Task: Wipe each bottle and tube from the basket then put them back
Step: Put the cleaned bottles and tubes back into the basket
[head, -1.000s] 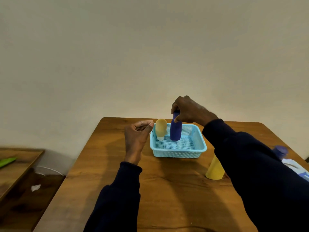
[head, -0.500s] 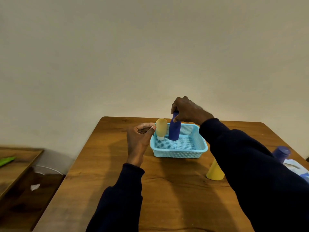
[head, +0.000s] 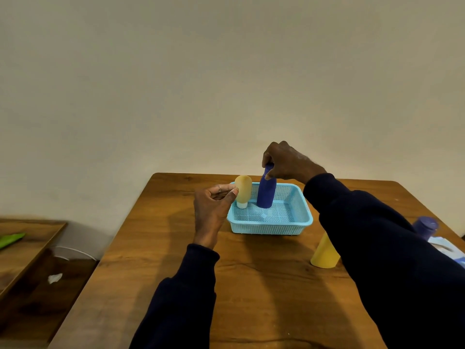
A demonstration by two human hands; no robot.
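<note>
Gripping the top of the dark blue bottle (head: 266, 195) with the right hand (head: 289, 162), fingers curled round it, bottle upright inside the light blue basket (head: 271, 227) on the table (head: 264, 285). Touching the tan tube (head: 243, 191), cap-down in the basket's far left corner, with the left hand (head: 214, 207): fingers curled, actual hold impossible to tell. Standing outside the basket, to the right: yellow bottle (head: 324, 253), purple bottle (head: 425, 226).

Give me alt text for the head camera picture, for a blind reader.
A person's right hand grips the top of a dark blue bottle standing in a blue basket on a wooden table. Their curled left hand is beside a yellow tube in the basket; a yellow bottle stands outside it.
</note>
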